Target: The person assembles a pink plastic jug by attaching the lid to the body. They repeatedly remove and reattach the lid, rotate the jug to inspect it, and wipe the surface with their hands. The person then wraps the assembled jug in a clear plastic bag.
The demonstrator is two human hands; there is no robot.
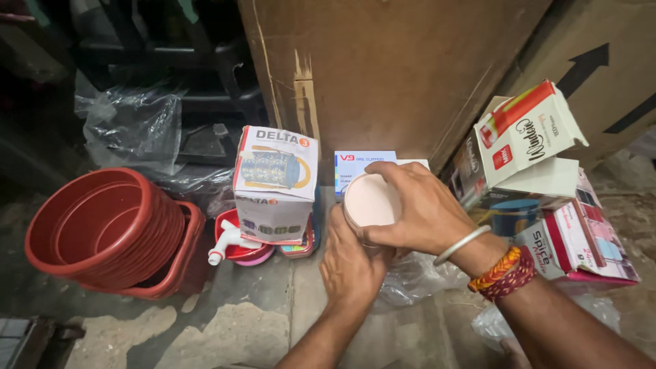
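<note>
Item: pale pink round container (370, 201), smooth matt plastic, its flat circular lid face turned up toward the camera. It sat at centre frame, off the floor, between both hands and in front of a large brown corrugated carton (396, 68).

Grip: the right hand (424, 215) was curled over the container's top and far rim, fingers wrapped round the edge; the left hand (352, 263) clasped it from beneath, against the lower body. Both were closed on it. The container's axis ran roughly upright, tilted a little toward the viewer, with the right hand above and the left directly under (how tightly either pressed could not be told).

Surroundings: a printed box showing a jug (275, 181) just left of the hands; a stack of red plastic basins (102, 232) further left, glossy and ribbed; a white plastic tap (225, 240) on a red lidded vessel; tilted product boxes (526, 157) to the right; crumpled clear plastic wrap (410, 277) below the hands; rough, stained concrete floor (225, 321).
</note>
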